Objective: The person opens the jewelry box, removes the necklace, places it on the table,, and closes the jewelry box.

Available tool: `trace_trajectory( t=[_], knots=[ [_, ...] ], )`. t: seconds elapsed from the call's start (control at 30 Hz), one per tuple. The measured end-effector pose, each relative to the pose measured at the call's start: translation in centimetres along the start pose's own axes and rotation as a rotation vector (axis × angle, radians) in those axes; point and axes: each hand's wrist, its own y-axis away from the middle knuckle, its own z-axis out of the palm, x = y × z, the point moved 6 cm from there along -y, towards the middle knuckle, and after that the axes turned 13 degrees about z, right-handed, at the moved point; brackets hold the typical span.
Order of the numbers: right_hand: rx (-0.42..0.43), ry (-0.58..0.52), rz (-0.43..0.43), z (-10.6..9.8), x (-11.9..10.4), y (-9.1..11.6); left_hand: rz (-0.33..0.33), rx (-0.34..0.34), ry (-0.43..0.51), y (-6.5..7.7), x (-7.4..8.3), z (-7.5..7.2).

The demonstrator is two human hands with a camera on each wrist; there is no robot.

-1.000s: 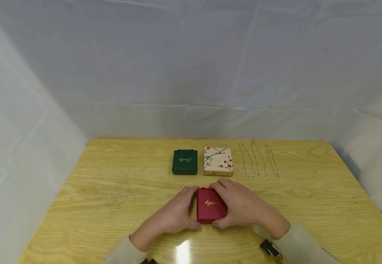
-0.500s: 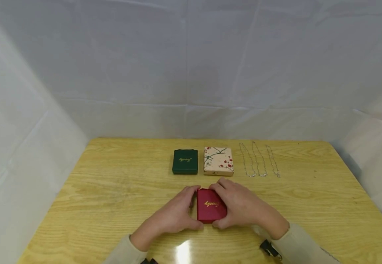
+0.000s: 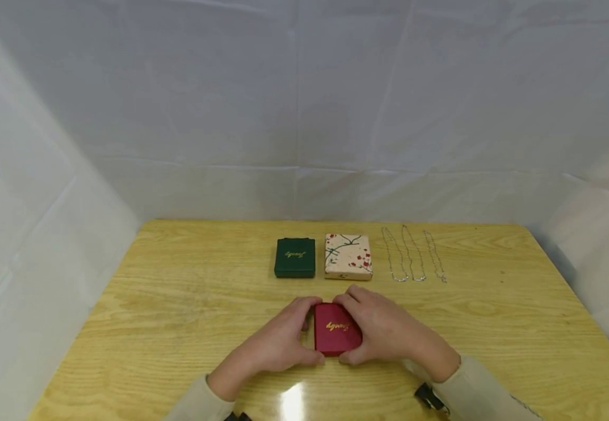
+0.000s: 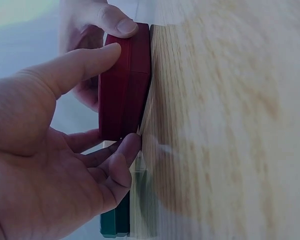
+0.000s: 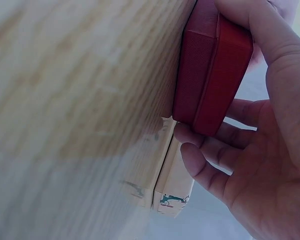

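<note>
A red jewelry box (image 3: 336, 330) with gold lettering lies closed on the table between both hands. My left hand (image 3: 288, 339) grips its left side, thumb at the near edge and fingers at the far edge. From the right, my right hand (image 3: 383, 327) holds the box the same way, covering its right side. In the left wrist view, the left thumb presses the lid side of the red box (image 4: 121, 85). In the right wrist view, the right thumb and fingers span the red box (image 5: 210, 70), whose lid and base meet at a thin seam.
Behind the hands are a green jewelry box (image 3: 295, 258) and a cream floral box (image 3: 347, 257) side by side. Several silver chains lie to their right, the rightmost necklace (image 3: 434, 257) bearing a small pendant. A white sheet (image 3: 304, 117) hangs beyond the wooden table (image 3: 193, 292).
Both hands stay around the red box. Its far edge has come slightly lower toward the near side; the other boxes and the necklaces have not moved.
</note>
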Motion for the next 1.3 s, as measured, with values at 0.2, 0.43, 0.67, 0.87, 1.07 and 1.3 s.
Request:
trace_trajectory(
  t=[0.2,0.43,0.67,0.87,1.07,1.3],
  knots=[
    [-0.02,-0.006,0.01,0.15,0.09,0.02,-0.009,-0.008,-0.009,0.0,0.02,0.04],
    [-0.022,-0.004,0.016,0.19,0.16,-0.04,-0.014,-0.009,-0.03,0.01,-0.01,0.02],
    [-0.024,0.0,0.022,0.15,0.14,0.0,-0.019,-0.016,-0.055,0.02,0.01,-0.01],
    [-0.028,0.002,0.033,0.02,0.1,0.01,-0.012,-0.013,-0.066,0.09,0.09,-0.01],
    [-0.032,0.006,0.043,0.04,0.16,0.05,-0.012,-0.017,-0.078,0.18,0.21,0.04],
    [-0.013,0.008,0.043,-0.08,0.27,0.09,-0.014,-0.022,-0.08,0.11,0.23,0.12]
  ],
)
